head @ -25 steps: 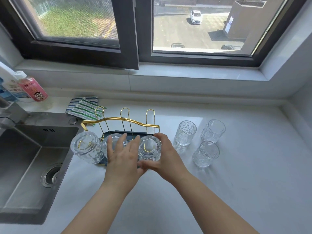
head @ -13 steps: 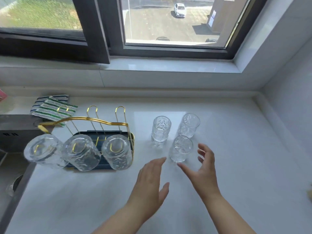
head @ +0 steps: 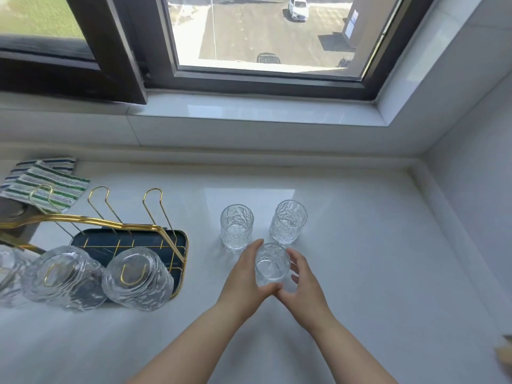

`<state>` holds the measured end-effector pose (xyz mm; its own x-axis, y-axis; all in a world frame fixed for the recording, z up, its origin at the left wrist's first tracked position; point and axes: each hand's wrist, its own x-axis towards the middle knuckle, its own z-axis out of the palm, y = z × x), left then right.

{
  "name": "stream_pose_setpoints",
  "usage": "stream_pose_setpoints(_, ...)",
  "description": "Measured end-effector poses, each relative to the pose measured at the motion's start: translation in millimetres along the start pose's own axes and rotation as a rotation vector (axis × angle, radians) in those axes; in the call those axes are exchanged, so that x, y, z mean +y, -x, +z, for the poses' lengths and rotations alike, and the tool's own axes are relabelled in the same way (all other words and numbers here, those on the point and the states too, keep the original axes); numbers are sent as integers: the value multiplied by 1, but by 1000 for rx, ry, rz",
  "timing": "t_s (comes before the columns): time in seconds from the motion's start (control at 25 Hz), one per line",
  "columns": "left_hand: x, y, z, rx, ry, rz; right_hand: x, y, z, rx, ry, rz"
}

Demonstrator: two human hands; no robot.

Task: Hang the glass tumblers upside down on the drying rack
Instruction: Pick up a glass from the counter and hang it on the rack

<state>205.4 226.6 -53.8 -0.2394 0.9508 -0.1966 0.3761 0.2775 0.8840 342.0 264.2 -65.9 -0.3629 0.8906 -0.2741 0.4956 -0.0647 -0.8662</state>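
Observation:
Three rippled glass tumblers stand upright on the white counter. The nearest tumbler (head: pixel 272 266) sits between my left hand (head: pixel 245 275) and my right hand (head: pixel 303 281), both cupped around its sides, thumbs meeting in front. Behind it stand a left tumbler (head: pixel 237 227) and a right tumbler (head: pixel 288 221). The gold wire drying rack (head: pixel 155 231) on a dark tray stands at the left. Upside down on its front prongs hang one tumbler (head: pixel 138 279), a second tumbler (head: pixel 65 278) and a third tumbler (head: pixel 7 273) cut by the frame edge. Three back prongs are bare.
A striped green cloth (head: pixel 45 182) lies behind the rack at the far left. The window sill (head: pixel 249 112) runs along the back and a wall (head: pixel 471 176) closes the counter's right side. An object's pale corner (head: pixel 505 353) shows at the right edge.
Both hands left the rack's right-hand hung tumbler, moved right across the counter and closed around the nearest upright tumbler. The view shifted right.

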Motion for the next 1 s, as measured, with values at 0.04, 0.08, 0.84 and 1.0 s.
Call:
stream_pose_setpoints(0.04,-1,-1,1,5,8,0,0,-2,1,-1,-16,-1)
stream_pose_setpoints(0.08,0,-2,1,13,22,-3,0,-3,1,4,-24,-7)
stream_pose_setpoints(0.84,73,92,-110,13,577,173,-112,63,-6,-478,-962,-80)
stream_pose_setpoints(1.0,76,103,-160,27,301,230,-159,60,6,-417,-870,-178)
